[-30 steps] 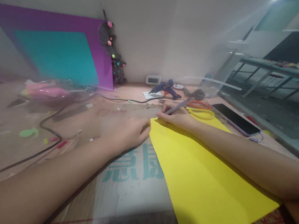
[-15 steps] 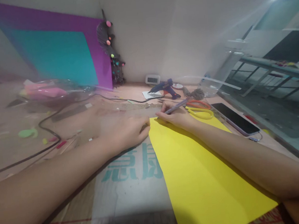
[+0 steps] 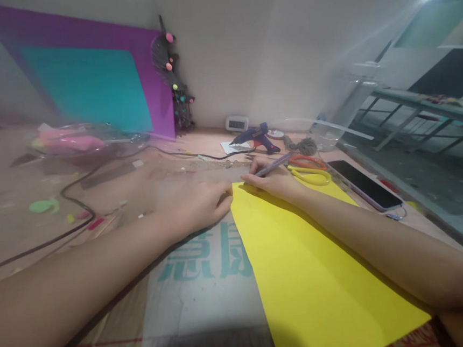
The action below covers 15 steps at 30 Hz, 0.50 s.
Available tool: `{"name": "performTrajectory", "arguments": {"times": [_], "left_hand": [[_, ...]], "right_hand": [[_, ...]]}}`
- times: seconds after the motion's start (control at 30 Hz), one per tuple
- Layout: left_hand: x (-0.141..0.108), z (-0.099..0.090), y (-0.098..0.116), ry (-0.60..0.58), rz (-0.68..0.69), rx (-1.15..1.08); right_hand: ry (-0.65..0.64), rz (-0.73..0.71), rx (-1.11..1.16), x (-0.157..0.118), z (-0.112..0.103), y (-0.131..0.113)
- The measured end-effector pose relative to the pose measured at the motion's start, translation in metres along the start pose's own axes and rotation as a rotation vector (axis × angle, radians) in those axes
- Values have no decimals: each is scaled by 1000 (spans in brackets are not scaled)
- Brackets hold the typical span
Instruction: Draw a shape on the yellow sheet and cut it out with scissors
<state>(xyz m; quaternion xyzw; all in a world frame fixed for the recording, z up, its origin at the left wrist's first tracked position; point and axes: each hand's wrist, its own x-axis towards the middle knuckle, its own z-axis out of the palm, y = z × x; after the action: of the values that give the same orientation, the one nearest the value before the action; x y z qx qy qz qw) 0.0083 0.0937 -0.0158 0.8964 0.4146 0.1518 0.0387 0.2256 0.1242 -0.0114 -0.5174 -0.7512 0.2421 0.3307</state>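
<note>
Two bare hands worked at the far end of a bright yellow rectangular paper sheet [image 3: 321,273], which lay flat on the right half of the pinkish bench [image 3: 33,180], running toward its near edge. The right hand [image 3: 270,175] gripped a slim pale-purple pen [image 3: 275,164] between closed fingers, its writing tip hidden by them. The left hand [image 3: 205,200] rested at the sheet's far left corner, fingers curled inward; I could not tell whether they pinched the paper. Just beyond the right wrist lay an orange looped handle [image 3: 306,161] and a yellow looped handle [image 3: 312,176], and along the bench's right edge a dark-screened flat phone [image 3: 364,184]. Near the far edge, by the wall, lay a dark-blue plastic glue gun [image 3: 256,133], just beside a small white digital clock [image 3: 237,123]
</note>
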Motion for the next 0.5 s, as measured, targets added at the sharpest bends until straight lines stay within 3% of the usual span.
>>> {"name": "performTrajectory", "arguments": {"times": [0.5], "left_hand": [[0,2,-2,-19,-14,-13]], "right_hand": [[52,-80,-47,3,1,7]]}}
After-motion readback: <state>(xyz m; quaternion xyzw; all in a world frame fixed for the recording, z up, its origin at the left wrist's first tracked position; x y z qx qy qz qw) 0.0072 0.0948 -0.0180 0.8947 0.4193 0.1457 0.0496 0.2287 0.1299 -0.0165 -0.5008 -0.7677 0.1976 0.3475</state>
